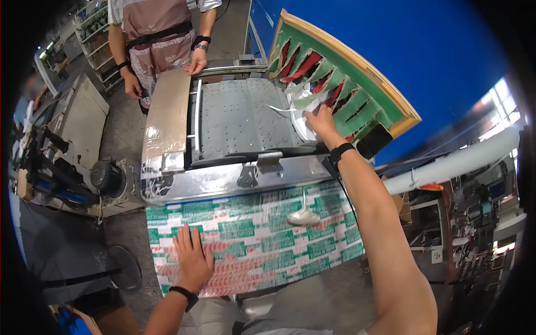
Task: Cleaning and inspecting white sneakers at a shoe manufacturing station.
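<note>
One bare left hand [193,263] lies palm down on the patterned worktop [240,228] at 7 o'clock, its fingers spread and apparently holding nothing. The right hand [322,119] reaches towards 1 o'clock, fingers partly curled at a white piece [302,126] by the slit green curtain [324,53]; whether they grip it cannot be told. The step in hand seems to be handling this piece; the next move likely calls for a sure hold, clear of the strips. From the right fingers, the piece lies towards 9 o'clock, at the grey plates' [240,111] curtain end.
</note>
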The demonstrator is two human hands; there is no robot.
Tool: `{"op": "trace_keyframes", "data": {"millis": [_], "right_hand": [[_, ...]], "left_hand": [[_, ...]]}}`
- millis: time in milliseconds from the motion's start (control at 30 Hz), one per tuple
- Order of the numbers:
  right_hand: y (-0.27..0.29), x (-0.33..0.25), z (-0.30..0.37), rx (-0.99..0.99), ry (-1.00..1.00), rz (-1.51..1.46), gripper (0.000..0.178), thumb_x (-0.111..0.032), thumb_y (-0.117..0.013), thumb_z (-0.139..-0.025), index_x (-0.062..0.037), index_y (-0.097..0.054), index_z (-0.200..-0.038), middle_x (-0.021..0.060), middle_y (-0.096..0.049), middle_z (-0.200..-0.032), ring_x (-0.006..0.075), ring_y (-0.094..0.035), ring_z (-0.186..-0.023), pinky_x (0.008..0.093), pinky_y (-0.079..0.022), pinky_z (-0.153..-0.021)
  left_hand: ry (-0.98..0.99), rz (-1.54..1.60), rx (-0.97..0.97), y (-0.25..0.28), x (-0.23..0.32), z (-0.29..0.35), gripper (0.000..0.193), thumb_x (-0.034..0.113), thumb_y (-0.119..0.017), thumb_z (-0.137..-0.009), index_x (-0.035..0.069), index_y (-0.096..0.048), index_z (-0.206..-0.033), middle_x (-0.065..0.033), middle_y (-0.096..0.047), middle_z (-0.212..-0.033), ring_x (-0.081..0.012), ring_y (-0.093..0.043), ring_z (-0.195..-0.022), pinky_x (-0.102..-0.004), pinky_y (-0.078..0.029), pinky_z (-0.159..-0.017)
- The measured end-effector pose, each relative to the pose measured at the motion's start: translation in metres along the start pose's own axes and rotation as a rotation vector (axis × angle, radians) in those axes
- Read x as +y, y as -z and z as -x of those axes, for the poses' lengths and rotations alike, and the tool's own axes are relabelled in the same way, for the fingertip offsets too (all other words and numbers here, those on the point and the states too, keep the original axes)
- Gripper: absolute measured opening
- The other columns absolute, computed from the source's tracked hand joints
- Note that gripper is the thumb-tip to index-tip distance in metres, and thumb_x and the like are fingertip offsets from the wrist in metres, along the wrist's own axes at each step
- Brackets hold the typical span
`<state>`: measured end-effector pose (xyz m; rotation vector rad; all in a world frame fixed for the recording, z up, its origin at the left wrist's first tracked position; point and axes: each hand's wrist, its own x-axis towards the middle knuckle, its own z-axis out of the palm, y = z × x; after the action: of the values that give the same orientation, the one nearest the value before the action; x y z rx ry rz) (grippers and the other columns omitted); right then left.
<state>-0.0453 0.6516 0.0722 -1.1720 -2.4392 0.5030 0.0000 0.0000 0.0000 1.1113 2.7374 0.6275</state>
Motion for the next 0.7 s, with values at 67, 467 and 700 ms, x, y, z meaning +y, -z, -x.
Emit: {"op": "trace_keyframes", "data": {"millis": [67,467,700], "right_hand": [[-0.022,0.005,0.009,-0.034,0.065,0.040,0.100,-0.061,-0.085,-0.085,0.0026,-0.053,-0.155,0.0337,-0.056,-0.162,0.0548,-0.051,-0.151,0.0512,-0.049,-0.122],[0.003,-0.029,-0.059,-0.121,-0.006,-0.596,0.056,-0.031,-0.096,-0.086,0.0008,-0.079,-0.129,0.0118,-0.083,-0.121,0.0237,-0.077,-0.112,0.0369,-0.060,-0.097],[0.123,-0.162,0.041,-0.220,0.274,-0.744,0.062,-0.027,-0.095,-0.090,0.0025,-0.068,-0.138,0.0114,-0.078,-0.123,0.0160,-0.073,-0.108,0.0335,-0.059,-0.097]], "left_hand": [[0.036,0.002,-0.009,0.013,0.011,0.031,0.083,0.024,-0.072,-0.095,-0.003,-0.041,-0.168,-0.0324,-0.031,-0.177,-0.0546,-0.028,-0.164,-0.0732,-0.017,-0.134],[0.072,0.058,0.054,-0.001,0.006,-0.019,0.078,0.021,-0.072,-0.093,0.001,-0.048,-0.165,-0.0282,-0.036,-0.176,-0.0520,-0.034,-0.162,-0.0719,-0.020,-0.134],[0.053,0.070,0.127,0.003,0.002,-0.015,0.074,0.021,-0.074,-0.094,0.002,-0.053,-0.162,-0.0269,-0.041,-0.174,-0.0501,-0.037,-0.161,-0.0705,-0.024,-0.133]]}}
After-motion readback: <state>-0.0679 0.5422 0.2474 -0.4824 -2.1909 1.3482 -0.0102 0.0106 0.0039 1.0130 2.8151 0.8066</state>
